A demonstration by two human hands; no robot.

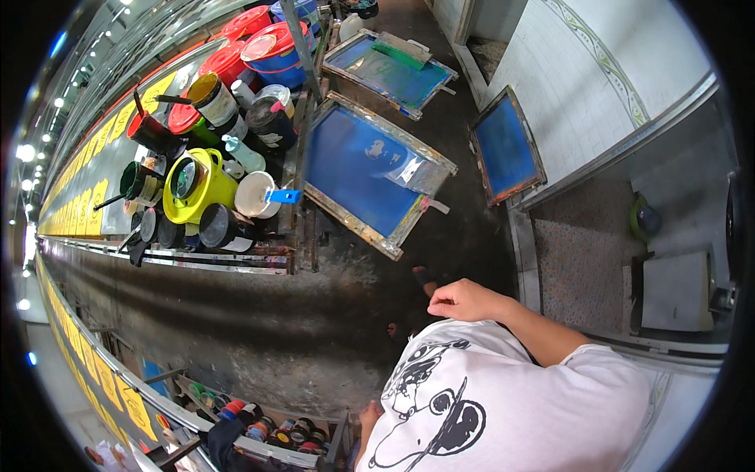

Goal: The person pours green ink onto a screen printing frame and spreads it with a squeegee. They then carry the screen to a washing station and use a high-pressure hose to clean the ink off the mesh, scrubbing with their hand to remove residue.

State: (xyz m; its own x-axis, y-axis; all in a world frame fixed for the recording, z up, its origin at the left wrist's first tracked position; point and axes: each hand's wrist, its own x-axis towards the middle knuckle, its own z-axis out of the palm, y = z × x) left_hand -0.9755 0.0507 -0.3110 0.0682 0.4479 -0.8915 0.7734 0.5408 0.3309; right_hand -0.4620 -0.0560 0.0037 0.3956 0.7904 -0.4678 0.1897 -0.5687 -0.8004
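Observation:
My right hand [460,301] is at my waist, just above the hem of my white printed shirt [511,401], with its fingers curled; whether anything is inside them I cannot make out. My left hand [370,418] shows only in part beside the shirt at lower middle, its fingers mostly hidden. Ahead of me, past my bare feet [425,278] on the dark floor, a blue screen-printing frame [354,173] lies tilted beside the metal table. Farther off lies a second frame [385,75] with a green strip on it, and a third [502,145] leans on the white wall.
At left, a long table [94,200] with yellow printed pieces carries several paint buckets [269,55], cans and a yellow tub [200,204]. A lower rack [267,433] holds ink pots. At right, a doorway [582,252] opens onto a small room with a green basin [645,218].

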